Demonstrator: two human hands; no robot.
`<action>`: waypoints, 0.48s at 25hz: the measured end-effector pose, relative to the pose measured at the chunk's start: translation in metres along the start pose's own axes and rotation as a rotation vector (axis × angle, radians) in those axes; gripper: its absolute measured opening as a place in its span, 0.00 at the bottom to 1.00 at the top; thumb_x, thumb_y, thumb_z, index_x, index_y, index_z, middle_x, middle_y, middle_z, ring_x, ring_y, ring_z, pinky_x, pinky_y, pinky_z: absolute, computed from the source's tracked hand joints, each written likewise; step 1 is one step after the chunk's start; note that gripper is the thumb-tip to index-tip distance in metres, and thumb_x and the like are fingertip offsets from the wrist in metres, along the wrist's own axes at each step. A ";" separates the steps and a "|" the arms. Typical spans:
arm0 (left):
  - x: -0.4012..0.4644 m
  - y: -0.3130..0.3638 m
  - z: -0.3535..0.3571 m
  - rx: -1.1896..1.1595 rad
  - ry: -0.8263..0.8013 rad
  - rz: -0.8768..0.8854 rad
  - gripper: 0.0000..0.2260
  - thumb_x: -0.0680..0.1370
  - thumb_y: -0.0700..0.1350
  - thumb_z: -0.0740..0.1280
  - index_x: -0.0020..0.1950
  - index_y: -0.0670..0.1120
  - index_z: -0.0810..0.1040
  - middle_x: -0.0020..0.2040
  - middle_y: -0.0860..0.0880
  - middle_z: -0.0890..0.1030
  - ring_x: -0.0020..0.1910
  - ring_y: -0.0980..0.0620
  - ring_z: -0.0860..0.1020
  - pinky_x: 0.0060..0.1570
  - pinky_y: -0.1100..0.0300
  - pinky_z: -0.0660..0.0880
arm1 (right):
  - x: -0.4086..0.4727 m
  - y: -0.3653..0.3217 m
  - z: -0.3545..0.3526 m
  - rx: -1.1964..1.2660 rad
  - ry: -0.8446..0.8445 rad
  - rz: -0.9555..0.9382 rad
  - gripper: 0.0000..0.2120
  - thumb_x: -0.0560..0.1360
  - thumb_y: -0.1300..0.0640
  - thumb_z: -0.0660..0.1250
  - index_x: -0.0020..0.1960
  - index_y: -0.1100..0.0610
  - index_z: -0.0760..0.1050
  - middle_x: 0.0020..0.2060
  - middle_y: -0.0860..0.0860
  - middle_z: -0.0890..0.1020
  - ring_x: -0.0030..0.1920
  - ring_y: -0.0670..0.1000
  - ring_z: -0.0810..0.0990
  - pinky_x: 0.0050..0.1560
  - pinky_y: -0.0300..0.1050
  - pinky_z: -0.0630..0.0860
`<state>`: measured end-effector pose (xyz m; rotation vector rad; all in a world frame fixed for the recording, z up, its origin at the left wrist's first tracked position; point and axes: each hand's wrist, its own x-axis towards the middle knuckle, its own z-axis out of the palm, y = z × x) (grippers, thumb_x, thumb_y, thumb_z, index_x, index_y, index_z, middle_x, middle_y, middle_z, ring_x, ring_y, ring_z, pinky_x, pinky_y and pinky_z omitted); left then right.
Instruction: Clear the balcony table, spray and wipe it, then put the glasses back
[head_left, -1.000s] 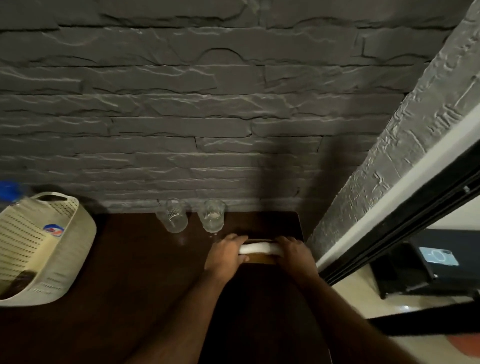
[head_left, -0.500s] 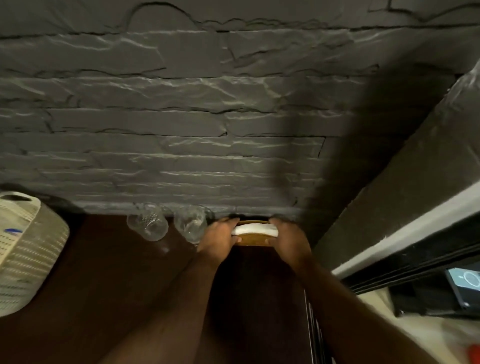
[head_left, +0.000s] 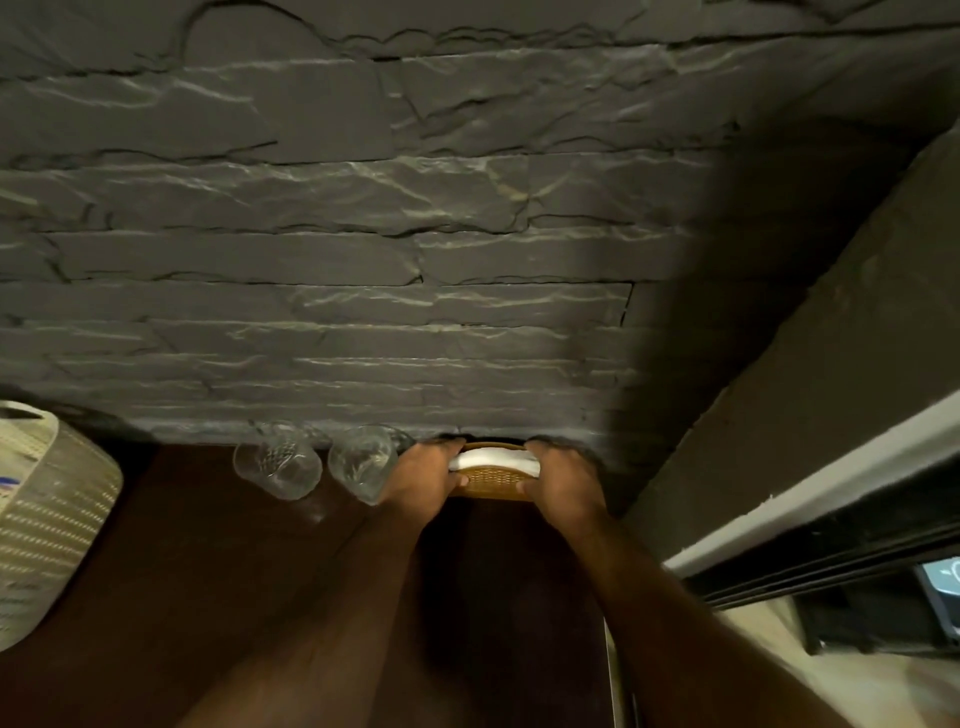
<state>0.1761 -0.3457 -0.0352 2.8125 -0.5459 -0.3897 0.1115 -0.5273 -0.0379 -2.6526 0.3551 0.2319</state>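
The woven napkin holder (head_left: 493, 480) w/ a white stack of napkins (head_left: 496, 460) sits at the far edge of the dark wood table (head_left: 208, 597), right up against the grey stone wall (head_left: 363, 260). Left hand (head_left: 418, 480) grips its left end, right hand (head_left: 563, 486) its right end; fingers curl over the top & thumbs press the front weave, so both are closed round the holder.

Handling, judged: wicker is light & fairly stiff but can flex if squeezed hard; the napkins are loose, soft, prob. apt to slide off if tilted. Two-handed hold at the ends, kept level, suits it.

Just left of the left hand stand 2 clear glasses: one (head_left: 363, 462) nearly touching the knuckles, can't tell if contact; the other (head_left: 278, 460) beside it. Fragile & easy to knock over w/ a careless elbow or wrist.

Far left, a cream perforated plastic basket (head_left: 57, 519) rests on the table. Right of the table, a textured pillar (head_left: 805, 389) & a dark sliding-door frame (head_left: 831, 561).
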 end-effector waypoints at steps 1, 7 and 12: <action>0.001 -0.001 -0.001 0.005 0.003 -0.004 0.26 0.75 0.50 0.69 0.73 0.52 0.68 0.66 0.47 0.76 0.64 0.47 0.73 0.63 0.58 0.67 | 0.001 0.000 0.000 0.007 0.002 0.005 0.23 0.73 0.51 0.72 0.67 0.51 0.73 0.59 0.51 0.81 0.58 0.53 0.79 0.61 0.48 0.73; -0.001 0.003 -0.005 0.009 -0.054 -0.033 0.30 0.73 0.53 0.71 0.73 0.51 0.65 0.64 0.46 0.77 0.63 0.45 0.74 0.61 0.54 0.70 | -0.004 -0.004 -0.002 -0.003 -0.013 0.025 0.29 0.74 0.50 0.71 0.73 0.50 0.66 0.65 0.52 0.78 0.64 0.54 0.75 0.63 0.49 0.72; -0.036 -0.003 -0.014 -0.067 0.078 -0.013 0.32 0.75 0.51 0.70 0.76 0.49 0.60 0.73 0.47 0.67 0.71 0.47 0.66 0.70 0.54 0.63 | -0.037 -0.007 -0.006 -0.015 0.144 0.042 0.34 0.72 0.46 0.71 0.74 0.51 0.64 0.70 0.53 0.73 0.70 0.55 0.70 0.69 0.50 0.68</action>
